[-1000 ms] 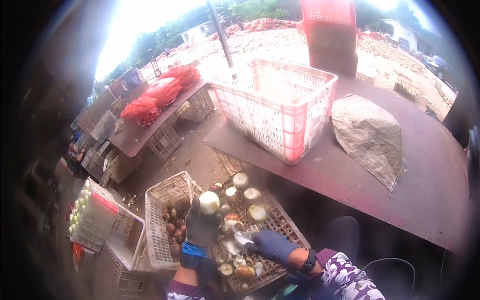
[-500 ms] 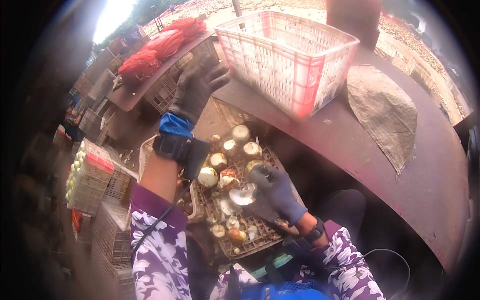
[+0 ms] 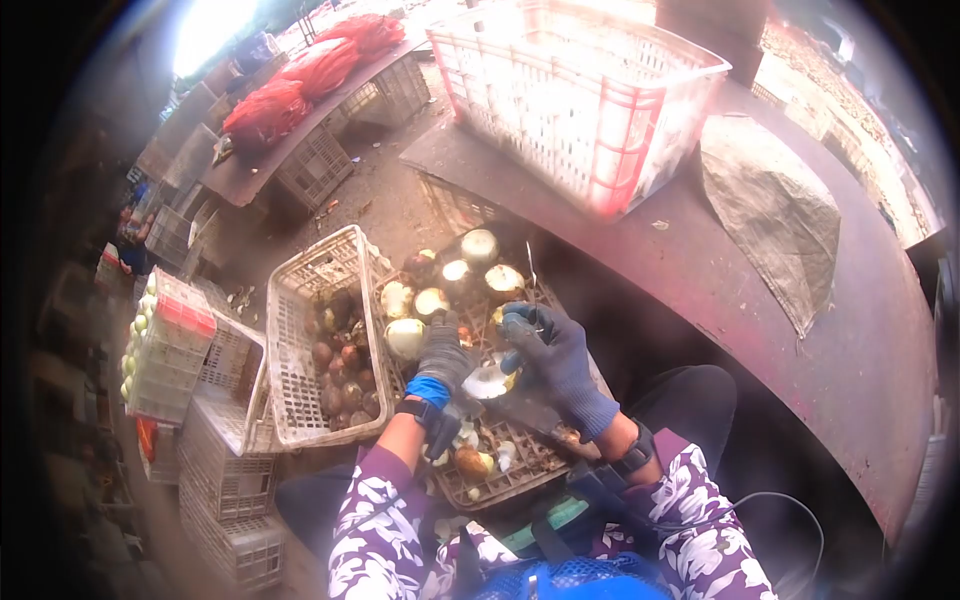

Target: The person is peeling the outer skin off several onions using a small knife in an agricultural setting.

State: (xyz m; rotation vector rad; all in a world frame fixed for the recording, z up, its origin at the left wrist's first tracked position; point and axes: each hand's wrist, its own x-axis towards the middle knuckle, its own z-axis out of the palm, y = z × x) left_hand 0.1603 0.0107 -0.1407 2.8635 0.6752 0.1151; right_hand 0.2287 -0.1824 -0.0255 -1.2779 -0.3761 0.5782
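Both hands wear dark gloves over a low crate [image 3: 515, 490] strewn with pale, partly peeled round vegetables [image 3: 479, 245] and scraps. My left hand [image 3: 445, 355] reaches down among them, its fingers curled beside a reddish piece; whether it grips anything is hidden. My right hand [image 3: 550, 360] has its fingers bent around something at their tips, too small to make out. A thin blade-like object [image 3: 531, 262] rises above that hand. Between the hands lies a white cut piece [image 3: 488, 381].
A basket [image 3: 283, 400] of brown round vegetables [image 3: 345, 385] stands at the left. Stacked crates [image 3: 225, 480] are farther left. A large white-and-red crate [image 3: 625, 150] and a cloth sack [image 3: 775, 215] rest on the curved tabletop [image 3: 850, 400]. Red bags [image 3: 300, 85] lie behind.
My left hand has dropped from its raised, spread position beside the large crate down to the vegetables. My right hand has turned slightly, and the basket at left is now uncovered.
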